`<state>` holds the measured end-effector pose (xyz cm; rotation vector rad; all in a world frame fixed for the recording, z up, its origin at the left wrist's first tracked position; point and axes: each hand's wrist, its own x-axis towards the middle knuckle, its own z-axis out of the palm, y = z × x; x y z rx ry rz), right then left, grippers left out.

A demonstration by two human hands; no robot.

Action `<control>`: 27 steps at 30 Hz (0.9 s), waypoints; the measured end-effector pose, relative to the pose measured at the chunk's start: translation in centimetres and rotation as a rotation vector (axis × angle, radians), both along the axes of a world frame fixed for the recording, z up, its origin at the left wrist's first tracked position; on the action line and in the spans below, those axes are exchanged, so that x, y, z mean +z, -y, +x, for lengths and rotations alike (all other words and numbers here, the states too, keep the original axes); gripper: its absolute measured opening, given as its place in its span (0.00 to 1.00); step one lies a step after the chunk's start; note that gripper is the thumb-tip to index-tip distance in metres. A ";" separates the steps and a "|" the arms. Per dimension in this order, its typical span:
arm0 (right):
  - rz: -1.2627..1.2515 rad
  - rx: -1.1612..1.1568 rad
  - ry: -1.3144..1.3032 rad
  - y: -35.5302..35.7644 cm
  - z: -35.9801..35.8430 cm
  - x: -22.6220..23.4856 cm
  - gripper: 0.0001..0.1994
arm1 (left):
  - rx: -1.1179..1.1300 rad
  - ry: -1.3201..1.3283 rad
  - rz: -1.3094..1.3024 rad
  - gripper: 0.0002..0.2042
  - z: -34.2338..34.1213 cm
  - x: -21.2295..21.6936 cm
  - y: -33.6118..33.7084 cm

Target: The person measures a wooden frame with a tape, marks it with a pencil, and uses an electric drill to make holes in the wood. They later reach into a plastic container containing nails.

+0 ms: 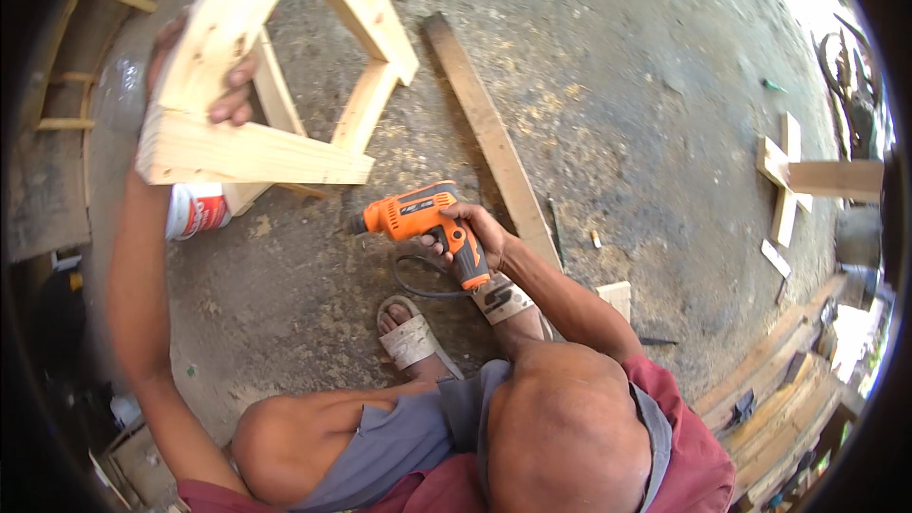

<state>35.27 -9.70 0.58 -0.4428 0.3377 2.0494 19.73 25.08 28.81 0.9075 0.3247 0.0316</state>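
Note:
My left hand (231, 95) grips a leg of a pale wooden frame (256, 154) and holds it tilted up off the ground at the upper left. My right hand (475, 231) is closed around the handle of an orange and black electric drill (413, 213). The drill's nose points left toward the frame's lower rail, a short gap away. Its black cord (418, 283) loops on the ground below it. My sandalled feet (410, 334) rest just under the drill.
A white and red container (195, 210) lies under the frame. A long dark plank (490, 138) lies on the sawdust-strewn concrete, with a small block (617, 296) near its end. Crossed wood pieces (783, 180) sit at the right and stacked planks (774, 394) at the lower right.

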 end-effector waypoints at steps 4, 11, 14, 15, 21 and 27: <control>0.126 -0.037 0.056 -3.1 -0.1 -0.6 0.28 | 0.096 -0.022 0.032 0.33 0.9 0.7 2.5; 0.046 0.033 0.275 -4.7 -2.1 -2.0 0.24 | 0.128 0.020 -0.056 0.31 1.5 0.6 5.1; 0.041 0.070 0.365 -4.5 -2.4 -1.9 0.24 | 0.113 -0.088 0.069 0.32 1.8 0.5 6.7; 0.037 0.078 0.402 -3.9 -2.5 -1.9 0.24 | 0.103 -0.121 0.099 0.33 2.0 0.0 7.5; 0.416 0.286 1.892 1.8 -1.6 -5.1 0.29 | -0.257 -0.235 0.917 0.46 4.2 0.6 16.9; 0.505 -0.134 2.086 1.0 2.7 -1.3 0.21 | -0.395 -0.313 1.035 0.49 1.1 -4.0 18.9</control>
